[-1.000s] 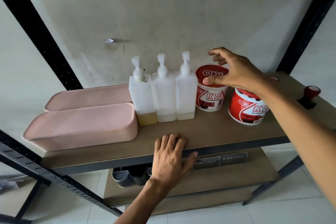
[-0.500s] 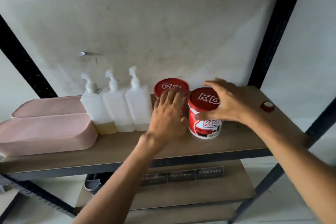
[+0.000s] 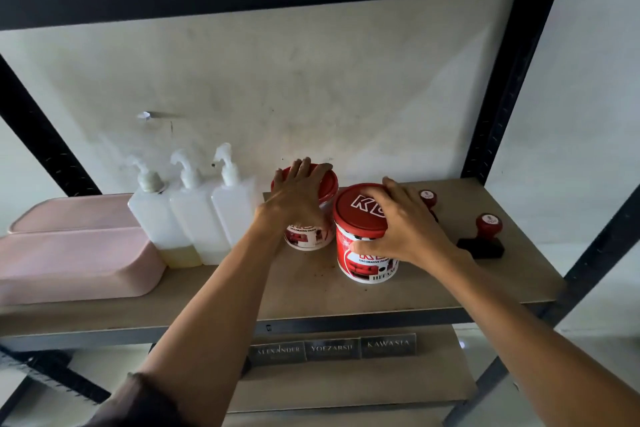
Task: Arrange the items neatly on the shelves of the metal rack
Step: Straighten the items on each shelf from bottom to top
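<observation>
So both hands are working on the middle shelf (image 3: 311,291) of the metal rack (image 3: 498,97), each one on a red-lidded paint can. The left hand (image 3: 301,194) is lying palm-down on top of the rear paint can (image 3: 308,239), fingers pretty much straight and spread across the lid, tips reaching its far rim. It's pressing on it rather than wrapping round it. That can is sitting toward the back edge of the shelf, just beside the three white pump bottles (image 3: 194,218) lined up on its left.

The right hand (image 3: 405,229) is gripping the front paint can (image 3: 360,215): fingers are curling over the right side of the lid and the thumb is hooking round the front of the body. This can is standing upright nearer the front edge, just right of the rear one, and I honestly can't tell whether the two are touching.

Two pink boxes (image 3: 76,263) are taking up the left end of the shelf. A red-knobbed stamp (image 3: 485,236) is sitting near the right edge, and a second stamp (image 3: 428,199) is peeking out behind the right hand. Name plates (image 3: 332,348) are standing on the shelf below.
</observation>
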A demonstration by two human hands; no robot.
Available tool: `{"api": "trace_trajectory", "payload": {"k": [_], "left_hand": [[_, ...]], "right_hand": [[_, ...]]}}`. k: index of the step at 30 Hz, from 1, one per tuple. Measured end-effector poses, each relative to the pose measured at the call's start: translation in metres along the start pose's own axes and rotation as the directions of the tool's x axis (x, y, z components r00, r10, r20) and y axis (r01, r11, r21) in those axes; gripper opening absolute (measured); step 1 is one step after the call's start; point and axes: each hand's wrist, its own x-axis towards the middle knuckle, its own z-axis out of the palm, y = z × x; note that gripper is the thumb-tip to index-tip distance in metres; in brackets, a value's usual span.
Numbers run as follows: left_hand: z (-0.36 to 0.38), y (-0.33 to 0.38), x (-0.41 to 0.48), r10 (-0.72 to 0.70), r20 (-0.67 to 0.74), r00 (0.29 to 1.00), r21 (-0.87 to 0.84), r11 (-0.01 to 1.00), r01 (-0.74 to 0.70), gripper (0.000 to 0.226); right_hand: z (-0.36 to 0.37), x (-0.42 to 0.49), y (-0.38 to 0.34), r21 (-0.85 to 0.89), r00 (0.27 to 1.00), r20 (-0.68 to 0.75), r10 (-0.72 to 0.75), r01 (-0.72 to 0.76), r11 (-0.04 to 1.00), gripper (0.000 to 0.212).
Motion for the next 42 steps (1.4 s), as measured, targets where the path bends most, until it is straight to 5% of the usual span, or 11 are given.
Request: {"api": "trace_trajectory", "payload": {"k": [7, 42], "left_hand": [[-0.002, 0.0, -0.006, 0.043, -0.063, 0.997, 0.044, 0.998, -0.04, 0.097], [-0.002, 0.004, -0.034, -0.055, -0.026, 0.998, -0.04, 0.998, 0.054, 0.107]], "right_hand": [[0.0, 0.009, 0.005, -0.027, 1.0, 0.019, 0.004, -0.003, 1.0, 0.092], [-0.004, 0.042, 0.02, 0.119, 0.996, 0.073, -0.053, 0.044, 0.992, 0.096]]}}
